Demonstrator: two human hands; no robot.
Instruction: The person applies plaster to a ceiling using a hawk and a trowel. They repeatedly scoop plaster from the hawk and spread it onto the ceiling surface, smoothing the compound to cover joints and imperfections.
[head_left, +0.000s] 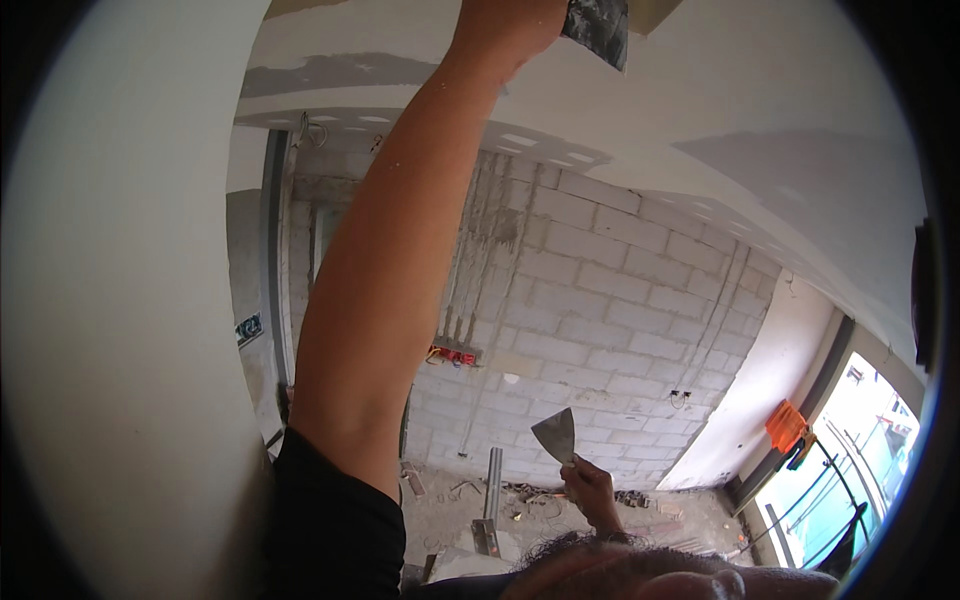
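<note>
The left hand (515, 35) grasps a dark scraper (602, 34) near the ceiling (610, 115); the right hand (592, 492) grips a putty knife (557, 436) near the centre. Both seem light, with thin springy blades; handles are the safer hold.

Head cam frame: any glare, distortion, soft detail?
Head view: the opening at right is bright and partly washed out; the block wall is evenly lit and readable. Head view, fisheye: the ceiling lines bend and the corners go black. Head view: the pale surface at left shows little detail; the top edge crops the dark blade.
</note>
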